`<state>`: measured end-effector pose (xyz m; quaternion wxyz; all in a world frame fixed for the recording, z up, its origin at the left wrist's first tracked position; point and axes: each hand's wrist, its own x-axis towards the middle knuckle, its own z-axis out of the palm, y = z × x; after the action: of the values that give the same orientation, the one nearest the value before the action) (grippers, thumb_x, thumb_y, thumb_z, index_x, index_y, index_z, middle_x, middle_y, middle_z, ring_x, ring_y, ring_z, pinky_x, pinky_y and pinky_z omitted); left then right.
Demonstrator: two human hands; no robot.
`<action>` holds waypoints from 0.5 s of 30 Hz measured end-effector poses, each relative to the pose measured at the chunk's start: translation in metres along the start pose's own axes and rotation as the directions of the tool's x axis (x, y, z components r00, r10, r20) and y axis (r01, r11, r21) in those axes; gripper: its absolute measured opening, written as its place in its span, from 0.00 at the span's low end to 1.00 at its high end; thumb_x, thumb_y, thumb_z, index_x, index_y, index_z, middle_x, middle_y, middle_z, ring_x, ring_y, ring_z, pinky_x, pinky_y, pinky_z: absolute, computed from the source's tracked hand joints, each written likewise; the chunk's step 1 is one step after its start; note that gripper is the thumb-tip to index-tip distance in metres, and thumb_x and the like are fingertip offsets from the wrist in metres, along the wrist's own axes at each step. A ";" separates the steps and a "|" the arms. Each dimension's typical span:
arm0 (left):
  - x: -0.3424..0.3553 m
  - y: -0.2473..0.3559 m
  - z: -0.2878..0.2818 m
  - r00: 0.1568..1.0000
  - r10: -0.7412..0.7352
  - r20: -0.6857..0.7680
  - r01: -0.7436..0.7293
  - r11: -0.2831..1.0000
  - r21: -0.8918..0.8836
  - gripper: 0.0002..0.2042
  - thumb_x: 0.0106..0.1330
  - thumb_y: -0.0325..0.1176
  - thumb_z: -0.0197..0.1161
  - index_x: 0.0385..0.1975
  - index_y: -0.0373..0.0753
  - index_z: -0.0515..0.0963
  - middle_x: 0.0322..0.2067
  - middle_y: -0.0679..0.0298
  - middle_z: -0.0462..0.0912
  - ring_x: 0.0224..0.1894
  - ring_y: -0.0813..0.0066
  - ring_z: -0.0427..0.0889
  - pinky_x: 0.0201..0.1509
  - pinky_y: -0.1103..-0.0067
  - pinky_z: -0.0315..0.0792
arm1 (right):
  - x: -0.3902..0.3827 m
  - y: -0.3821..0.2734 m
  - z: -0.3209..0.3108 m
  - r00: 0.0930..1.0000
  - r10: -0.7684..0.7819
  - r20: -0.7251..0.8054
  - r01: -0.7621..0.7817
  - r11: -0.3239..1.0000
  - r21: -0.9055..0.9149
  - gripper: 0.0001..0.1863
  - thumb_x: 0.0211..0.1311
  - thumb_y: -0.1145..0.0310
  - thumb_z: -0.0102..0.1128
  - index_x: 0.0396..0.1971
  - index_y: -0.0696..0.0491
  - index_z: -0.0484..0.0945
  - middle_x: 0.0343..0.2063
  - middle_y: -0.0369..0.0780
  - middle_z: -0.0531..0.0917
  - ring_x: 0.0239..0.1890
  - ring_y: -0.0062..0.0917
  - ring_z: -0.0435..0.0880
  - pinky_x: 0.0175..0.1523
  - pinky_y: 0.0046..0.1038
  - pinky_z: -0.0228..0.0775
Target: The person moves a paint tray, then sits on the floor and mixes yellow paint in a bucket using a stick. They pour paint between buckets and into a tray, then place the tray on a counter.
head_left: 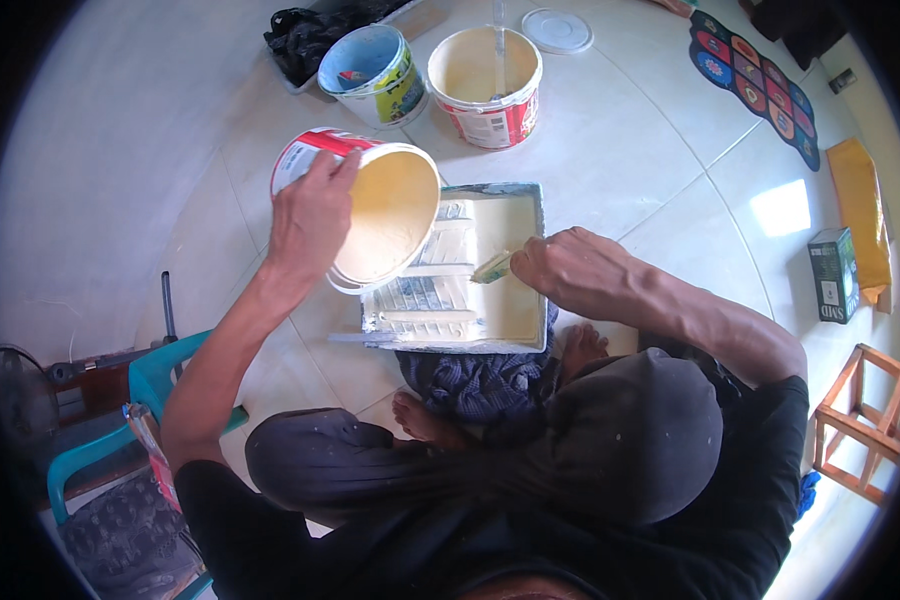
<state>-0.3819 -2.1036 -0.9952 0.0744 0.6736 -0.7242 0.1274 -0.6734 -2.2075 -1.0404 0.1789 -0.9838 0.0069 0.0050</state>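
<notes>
My left hand [315,215] grips the rim of a red and white paint bucket [390,215]. The bucket is tipped on its side, its mouth facing right and coated inside with cream paint. Below it lies a paint tray [542,215], with cream paint in its deep right part and over the ribbed slope on the left. Over the tray, my right hand [570,268] is closed round a small, paint-smeared, greenish-yellow brush [491,268]; its exact shape is hard to make out. The brush tip is close to the paint, and I cannot tell whether it touches.
An open paint bucket [485,115] with a stick in it and a blue-lined bucket [380,90] stand beyond the tray. Farther off lies a white lid [557,31]. A teal chair [160,375] is at left, a green box [833,275] and wooden frame [860,420] at right.
</notes>
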 end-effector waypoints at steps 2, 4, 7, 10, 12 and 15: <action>-0.002 -0.010 -0.006 0.999 -0.036 -0.006 0.036 0.999 0.039 0.19 0.53 0.20 0.57 0.48 0.34 0.78 0.32 0.56 0.76 0.29 0.61 0.82 0.31 0.70 0.77 | -0.003 0.008 0.025 0.997 0.078 -0.009 -0.076 0.993 0.090 0.05 0.53 0.79 0.53 0.30 0.62 0.72 0.26 0.49 0.78 0.26 0.41 0.82 0.30 0.38 0.75; -0.002 -0.015 -0.013 0.993 -0.111 -0.034 0.111 0.994 0.000 0.21 0.52 0.19 0.57 0.48 0.36 0.78 0.31 0.57 0.77 0.29 0.60 0.82 0.32 0.70 0.77 | -0.008 0.014 0.043 0.990 0.136 -0.029 -0.131 0.980 0.152 0.03 0.53 0.78 0.53 0.29 0.61 0.72 0.25 0.50 0.79 0.26 0.42 0.81 0.30 0.39 0.74; -0.001 -0.019 -0.023 0.982 -0.166 -0.086 0.162 0.985 -0.053 0.20 0.52 0.19 0.57 0.48 0.37 0.79 0.30 0.57 0.76 0.30 0.60 0.81 0.33 0.70 0.76 | -0.015 0.021 0.058 0.979 0.192 -0.072 -0.176 0.965 0.193 0.02 0.53 0.78 0.54 0.27 0.59 0.73 0.24 0.49 0.79 0.26 0.44 0.80 0.30 0.40 0.73; -0.001 -0.019 -0.033 0.968 -0.237 -0.086 0.229 0.969 -0.088 0.20 0.53 0.20 0.58 0.48 0.38 0.79 0.29 0.57 0.75 0.30 0.61 0.80 0.35 0.70 0.75 | -0.018 0.020 0.059 0.963 0.252 -0.099 -0.223 0.946 0.235 0.03 0.54 0.76 0.56 0.26 0.59 0.73 0.22 0.48 0.78 0.26 0.45 0.80 0.30 0.42 0.71; 0.000 -0.022 -0.038 0.949 -0.315 -0.034 0.311 0.947 -0.081 0.19 0.54 0.21 0.59 0.48 0.38 0.80 0.28 0.57 0.74 0.28 0.62 0.78 0.35 0.71 0.73 | -0.019 0.015 0.053 0.942 0.317 -0.107 -0.276 0.916 0.291 0.05 0.54 0.74 0.57 0.25 0.59 0.73 0.21 0.47 0.78 0.26 0.46 0.79 0.30 0.43 0.69; 0.001 -0.030 -0.040 0.932 -0.362 -0.020 0.356 0.925 -0.131 0.19 0.54 0.22 0.59 0.48 0.38 0.80 0.25 0.58 0.71 0.25 0.65 0.73 0.33 0.74 0.70 | -0.020 0.018 0.056 0.935 0.326 -0.139 -0.273 0.914 0.301 0.07 0.55 0.71 0.59 0.25 0.59 0.75 0.20 0.48 0.79 0.25 0.46 0.78 0.29 0.43 0.69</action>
<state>-0.3546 -2.0950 -0.9539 0.1543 0.7857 -0.5935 0.0810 -0.6941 -2.2042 -1.0993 0.3105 -0.9323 0.1754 -0.0607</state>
